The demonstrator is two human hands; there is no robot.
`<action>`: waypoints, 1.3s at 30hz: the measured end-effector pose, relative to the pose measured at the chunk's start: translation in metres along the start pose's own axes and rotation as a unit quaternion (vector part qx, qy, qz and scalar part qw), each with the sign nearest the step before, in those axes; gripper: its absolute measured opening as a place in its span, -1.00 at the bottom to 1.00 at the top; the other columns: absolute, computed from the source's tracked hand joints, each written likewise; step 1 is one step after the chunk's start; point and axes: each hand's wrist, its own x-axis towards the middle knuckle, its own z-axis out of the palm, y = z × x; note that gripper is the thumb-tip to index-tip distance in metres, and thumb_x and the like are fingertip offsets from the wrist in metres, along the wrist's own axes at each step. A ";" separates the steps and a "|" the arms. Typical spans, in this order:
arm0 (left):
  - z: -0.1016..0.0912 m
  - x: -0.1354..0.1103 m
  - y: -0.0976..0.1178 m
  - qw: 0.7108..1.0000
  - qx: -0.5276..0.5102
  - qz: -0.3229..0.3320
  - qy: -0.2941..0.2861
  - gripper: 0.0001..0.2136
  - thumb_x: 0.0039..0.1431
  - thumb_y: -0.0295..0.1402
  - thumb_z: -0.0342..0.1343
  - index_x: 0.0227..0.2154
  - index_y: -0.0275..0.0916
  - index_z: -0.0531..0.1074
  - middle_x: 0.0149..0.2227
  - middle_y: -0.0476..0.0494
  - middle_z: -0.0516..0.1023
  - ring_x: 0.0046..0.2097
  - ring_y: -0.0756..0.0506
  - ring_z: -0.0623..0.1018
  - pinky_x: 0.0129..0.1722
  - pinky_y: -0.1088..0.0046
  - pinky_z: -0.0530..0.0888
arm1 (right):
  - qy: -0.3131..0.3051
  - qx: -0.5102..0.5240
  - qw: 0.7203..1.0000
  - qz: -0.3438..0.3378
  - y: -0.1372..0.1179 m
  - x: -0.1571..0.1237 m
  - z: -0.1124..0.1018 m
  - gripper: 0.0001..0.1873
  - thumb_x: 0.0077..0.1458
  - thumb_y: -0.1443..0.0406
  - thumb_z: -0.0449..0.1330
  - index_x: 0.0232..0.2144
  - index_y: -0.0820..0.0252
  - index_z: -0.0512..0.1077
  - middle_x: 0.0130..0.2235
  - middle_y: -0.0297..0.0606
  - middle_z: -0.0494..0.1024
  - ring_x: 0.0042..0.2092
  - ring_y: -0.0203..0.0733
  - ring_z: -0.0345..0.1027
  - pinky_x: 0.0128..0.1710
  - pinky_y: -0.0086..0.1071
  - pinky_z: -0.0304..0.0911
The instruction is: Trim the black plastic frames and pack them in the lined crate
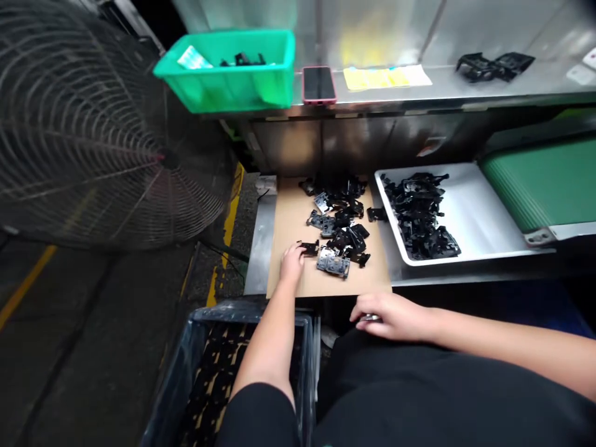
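My left hand (pixel 292 263) reaches over the left side of a cardboard sheet (pixel 286 217), its fingers closed on the near end of a black plastic part (pixel 309 249). Just right of it, a loose pile of similar black plastic parts (pixel 343 218) is spread over the cardboard, a few catching a grey shine. By the front edge of the work surface, my right hand (pixel 393 315) is curled around a small shiny metal object (pixel 371 318). Most of that object is hidden in the palm, so its kind cannot be made out.
A white tray (pixel 479 211) with black parts stands right of the cardboard, beside a green conveyor belt (pixel 549 180). On the shelf are a green bin (pixel 223 87), a phone (pixel 319 84) and paper (pixel 386 77). A large fan (pixel 107 124) stands left; a lined crate (pixel 179 366) sits below.
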 end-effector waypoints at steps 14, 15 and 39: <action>0.068 -0.090 0.168 0.928 -0.300 -0.217 0.028 -0.71 0.33 -0.10 0.27 -0.12 -0.25 0.58 -0.15 -0.14 0.64 -0.14 -0.12 0.63 -0.12 0.29 0.61 | 0.141 0.228 0.963 0.028 0.060 0.019 -0.120 -0.59 0.27 0.18 0.34 0.11 0.17 0.46 -0.14 -0.28 0.51 -0.28 -0.30 0.38 -0.33 -0.44 0.40; 0.075 -0.095 0.182 0.921 -0.322 -0.220 0.022 -0.72 0.30 -0.11 0.30 -0.13 -0.22 0.60 -0.15 -0.13 0.64 -0.13 -0.13 0.63 -0.12 0.31 0.61 | 0.122 0.251 0.960 0.025 0.059 0.020 -0.128 -0.63 0.26 0.18 0.35 0.05 0.19 0.50 -0.19 -0.30 0.53 -0.26 -0.29 0.41 -0.28 -0.43 0.43; 0.134 -0.104 0.262 0.889 -0.430 -0.009 0.157 -0.49 0.41 -0.26 0.10 0.39 0.11 0.31 0.32 -0.17 0.52 0.09 -0.13 0.66 0.05 0.35 0.62 | 0.138 0.183 0.971 -0.074 0.010 -0.031 -0.197 -0.57 0.52 0.09 -0.01 0.01 0.16 0.60 -0.07 -0.09 0.62 0.00 -0.01 0.48 0.09 -0.08 0.41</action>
